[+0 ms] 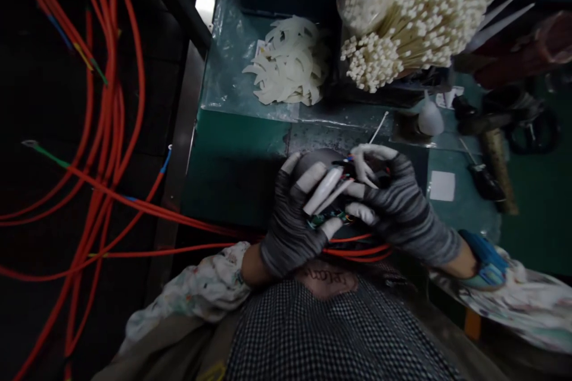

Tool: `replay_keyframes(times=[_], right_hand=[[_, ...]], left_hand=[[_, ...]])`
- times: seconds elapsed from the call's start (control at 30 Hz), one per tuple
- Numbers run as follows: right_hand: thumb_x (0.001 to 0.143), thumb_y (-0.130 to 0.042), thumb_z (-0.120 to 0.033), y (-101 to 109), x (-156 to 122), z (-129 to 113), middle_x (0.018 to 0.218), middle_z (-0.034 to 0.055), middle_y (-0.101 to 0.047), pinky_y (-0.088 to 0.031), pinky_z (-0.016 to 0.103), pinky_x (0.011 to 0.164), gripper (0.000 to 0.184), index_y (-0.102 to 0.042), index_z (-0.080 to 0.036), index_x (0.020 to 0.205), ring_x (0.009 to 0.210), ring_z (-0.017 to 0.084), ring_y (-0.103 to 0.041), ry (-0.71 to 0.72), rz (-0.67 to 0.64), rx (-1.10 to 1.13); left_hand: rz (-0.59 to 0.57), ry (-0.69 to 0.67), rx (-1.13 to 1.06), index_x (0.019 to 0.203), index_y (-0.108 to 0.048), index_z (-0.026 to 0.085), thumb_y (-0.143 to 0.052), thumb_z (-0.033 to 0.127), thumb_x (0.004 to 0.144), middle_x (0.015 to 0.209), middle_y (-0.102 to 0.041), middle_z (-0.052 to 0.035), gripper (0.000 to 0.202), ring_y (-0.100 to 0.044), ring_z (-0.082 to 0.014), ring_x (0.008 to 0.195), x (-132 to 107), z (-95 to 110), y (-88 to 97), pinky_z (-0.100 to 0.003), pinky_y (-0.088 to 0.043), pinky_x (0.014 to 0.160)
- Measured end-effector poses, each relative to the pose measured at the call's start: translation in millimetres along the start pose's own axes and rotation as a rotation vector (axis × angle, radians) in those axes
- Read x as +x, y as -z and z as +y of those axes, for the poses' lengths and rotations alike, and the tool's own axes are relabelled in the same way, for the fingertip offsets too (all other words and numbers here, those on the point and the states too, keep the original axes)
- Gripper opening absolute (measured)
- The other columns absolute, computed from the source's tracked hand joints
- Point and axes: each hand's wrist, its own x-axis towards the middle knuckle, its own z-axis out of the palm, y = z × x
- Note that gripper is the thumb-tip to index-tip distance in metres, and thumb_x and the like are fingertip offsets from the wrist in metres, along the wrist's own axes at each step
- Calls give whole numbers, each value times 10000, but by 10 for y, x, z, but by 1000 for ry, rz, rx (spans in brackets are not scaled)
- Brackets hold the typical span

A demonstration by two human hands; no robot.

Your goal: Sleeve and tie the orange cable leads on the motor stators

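Head view: both hands gloved, grey with white fingertips. Left hand (297, 214) curled around a dark round part (319, 161) with coloured wire ends, held over the green desk (232, 161), near its front edge. Right hand (395, 199) closed on the same part from the other side, fingers pinching a white cable tie (379, 128). Orange cables (107, 131) run from the part off to the left. Behind: bundle of white cable ties (415, 12), pile of cut white strips (288, 62).

Cable-tie bundle (415, 6) upright, pale crescent strips (288, 62) — green bench (236, 161)
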Motion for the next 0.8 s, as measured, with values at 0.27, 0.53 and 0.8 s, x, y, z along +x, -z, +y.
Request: replay_keyframes(times=[0.27, 0.53, 0.8], right_hand=[[948, -783, -313, -28, 671, -9, 1252, 136, -646, -522, 613, 1108, 99, -840, -235, 972, 1252, 356, -549, 93, -238, 243], [1030, -636, -311, -121, 850, -48, 1106, 121, -627, -551, 538, 1027, 215, -834, -226, 1035, 1104, 307, -584, 11, -204, 341], [1028, -706, -267, 125, 111, -126, 1188, 64, -761, -484, 463, 911, 309, -725, -331, 1329, 1051, 286, -660, 338, 131, -266]], left_hand=[[-281, 142, -234, 1621, -431, 297, -892, 414, 871, 1656, -488, -131, 888, -474, -369, 1555, 308, -493, 532, -576, -441, 1297], [-83, -61, 386, 1509, -567, 312, -860, 371, 914, 1371, -720, -107, 666, -672, -329, 1284, 222, -387, 637, -542, -563, 1097], [-189, -366, 572, 1073, -789, 165, -683, 388, 1017, 1069, -821, -119, 253, -746, -323, 1052, 307, -60, 567, -479, -564, 873]])
